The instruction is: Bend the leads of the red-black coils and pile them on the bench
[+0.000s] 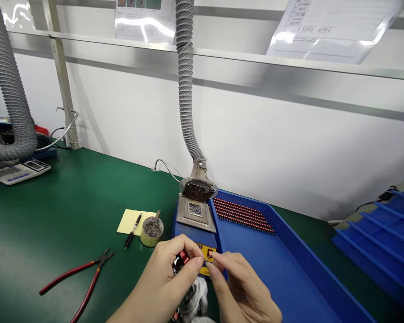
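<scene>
My left hand (pixel 170 271) is closed around a small red and black part (pixel 184 256), mostly covered by the fingers. Close beside its fingertips, my right hand (pixel 244 287) has thumb and index finger pinched together; whatever sits between them is too small to make out. Both hands are in front of a blue and yellow solder pot (pixel 195 217) with a square opening in its metal top. Beneath the hands lies a crumpled white cloth (pixel 198 298), with more red and black bits partly hidden beside it.
Right of the pot, a blue tray (pixel 256 255) holds rows of red and black parts (pixel 244 216). An exhaust hose (pixel 185 76) hangs over the pot. Leftward lie red-handled cutters (pixel 96 269), a pen (pixel 133 231), yellow paper (pixel 126 220), a tub of grey scraps (pixel 151 235) and a calculator (pixel 20 172).
</scene>
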Action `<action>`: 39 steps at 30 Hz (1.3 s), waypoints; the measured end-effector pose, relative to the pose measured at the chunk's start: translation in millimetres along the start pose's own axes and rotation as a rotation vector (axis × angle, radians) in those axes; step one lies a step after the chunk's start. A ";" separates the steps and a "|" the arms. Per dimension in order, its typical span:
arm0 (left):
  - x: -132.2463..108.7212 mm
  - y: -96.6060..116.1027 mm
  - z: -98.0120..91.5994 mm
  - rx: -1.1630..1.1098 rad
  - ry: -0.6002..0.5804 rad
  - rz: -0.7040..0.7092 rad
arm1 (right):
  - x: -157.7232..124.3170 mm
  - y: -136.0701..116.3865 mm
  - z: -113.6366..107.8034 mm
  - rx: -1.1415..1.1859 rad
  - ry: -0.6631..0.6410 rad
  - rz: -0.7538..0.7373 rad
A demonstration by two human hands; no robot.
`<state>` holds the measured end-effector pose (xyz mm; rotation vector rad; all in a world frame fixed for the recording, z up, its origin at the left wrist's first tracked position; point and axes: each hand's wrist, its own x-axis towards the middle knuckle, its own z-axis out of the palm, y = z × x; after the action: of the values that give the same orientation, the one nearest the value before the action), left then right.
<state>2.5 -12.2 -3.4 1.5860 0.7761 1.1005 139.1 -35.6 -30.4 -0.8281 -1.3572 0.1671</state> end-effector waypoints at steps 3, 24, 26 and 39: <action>0.7 0.3 -0.9 -0.010 0.005 0.010 | 0.9 3.2 -2.8 0.018 -0.070 0.069; 2.7 -9.0 1.4 0.404 -0.001 0.474 | 5.6 -1.3 -13.7 -0.087 -0.263 0.064; 2.6 -10.2 2.2 0.511 0.037 0.611 | 5.6 -1.3 -14.4 0.117 -0.261 0.314; 4.7 -7.3 4.8 0.638 0.108 0.764 | 2.5 -8.6 -9.4 0.081 -0.205 0.305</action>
<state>9.1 -7.7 -9.4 2.5014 0.6274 1.5779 145.2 -44.3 -23.1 -0.9665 -1.3976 0.5544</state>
